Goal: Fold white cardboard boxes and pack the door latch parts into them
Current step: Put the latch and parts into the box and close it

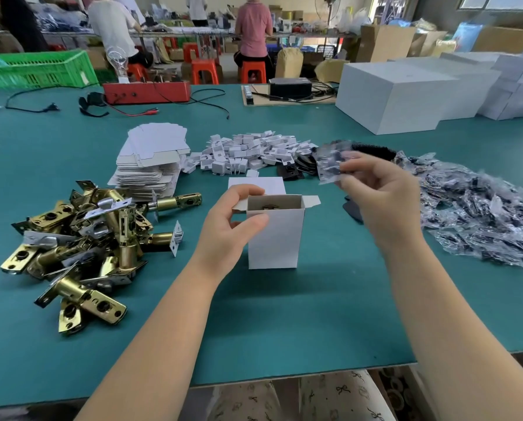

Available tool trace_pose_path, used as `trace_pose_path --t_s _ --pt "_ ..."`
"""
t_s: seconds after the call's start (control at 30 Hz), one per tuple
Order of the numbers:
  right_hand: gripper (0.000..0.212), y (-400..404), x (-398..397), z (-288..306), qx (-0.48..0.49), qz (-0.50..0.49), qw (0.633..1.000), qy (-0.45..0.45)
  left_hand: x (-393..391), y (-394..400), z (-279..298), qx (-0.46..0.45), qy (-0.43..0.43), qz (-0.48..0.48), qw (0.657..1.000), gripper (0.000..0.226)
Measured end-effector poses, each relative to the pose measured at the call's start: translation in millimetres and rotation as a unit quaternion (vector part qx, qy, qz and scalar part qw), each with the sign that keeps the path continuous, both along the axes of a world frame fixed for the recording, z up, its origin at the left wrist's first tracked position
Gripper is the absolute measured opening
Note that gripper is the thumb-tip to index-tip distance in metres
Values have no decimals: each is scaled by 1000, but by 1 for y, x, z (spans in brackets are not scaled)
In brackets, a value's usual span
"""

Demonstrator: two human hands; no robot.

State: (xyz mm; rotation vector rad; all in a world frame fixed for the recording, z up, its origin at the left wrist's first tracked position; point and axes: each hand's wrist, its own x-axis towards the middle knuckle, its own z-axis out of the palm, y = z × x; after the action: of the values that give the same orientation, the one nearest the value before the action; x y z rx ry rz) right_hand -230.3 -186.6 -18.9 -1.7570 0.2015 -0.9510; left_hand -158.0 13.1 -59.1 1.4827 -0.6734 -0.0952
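- Stretching across nearly the whole view, the green desk [284, 323] carries everything I work with.
- Big white cartons [396, 98] stand at its far right corner.
- A heap of clear bagged black parts [478, 208] spreads along the right edge.
- A pile of brass door latches [81, 247] lies near the left edge.
- A stack of flat white box blanks [150, 165] sits behind the latches, toward the middle of the desk.
- A scatter of small white cardboard inserts [251, 153] lies just right of that stack.
- The folded white box [275, 232] stands upright in the middle of the desk, top flaps open, with a brass part showing inside.
- My left hand [232, 220] grips the box at its upper left corner, thumb on the front face, fingers curled over the rim.
- My right hand [378, 196] is raised above the desk, right of the box and apart from it, pinching a small clear bag of dark parts [330, 162] between thumb and fingertips.
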Motion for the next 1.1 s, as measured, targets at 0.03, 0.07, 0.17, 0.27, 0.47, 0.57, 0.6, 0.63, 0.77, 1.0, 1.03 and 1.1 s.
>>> trace_pose_path --t_s 0.03,0.07,0.17,0.27,0.47,0.57,0.6,0.63,0.77,1.0,1.03,1.1 --pt "33 9 0 5 -15 46 999 6 0 0 0 1 -3 1 1000 28" --pt "36 15 -1 10 -49 73 996 14 1 0 0 0 -5 2 1000 28" --pt "35 26 -3 20 -200 92 974 52 1 0 0 -4 -14 1 1000 29" --pt "36 25 -3 27 -290 111 943 116 1 0 0 -8 -14 -5 1000 29" --pt "13 20 0 51 -430 183 862 195 0 0 0 3 -18 -4 1000 30" --pt "14 22 3 58 -445 185 844 235 1 0 0 5 -11 -5 1000 31" --pt "15 23 4 59 -442 184 845 238 1 0 0 3 -8 -6 1000 31" --pt "16 25 4 59 -432 190 849 239 0 0 0 0 -6 -8 1000 31" --pt "13 29 5 50 -392 198 865 242 -1 0 0 -3 -11 -9 1000 32" --pt "11 38 6 36 -432 54 873 219 -2 0 1 12 -25 3 1000 33" --pt "12 40 5 36 -451 38 862 227 -2 0 1 12 -28 3 1000 33" --pt "20 43 5 40 -492 21 834 250 -2 0 1 14 -33 1 999 32"
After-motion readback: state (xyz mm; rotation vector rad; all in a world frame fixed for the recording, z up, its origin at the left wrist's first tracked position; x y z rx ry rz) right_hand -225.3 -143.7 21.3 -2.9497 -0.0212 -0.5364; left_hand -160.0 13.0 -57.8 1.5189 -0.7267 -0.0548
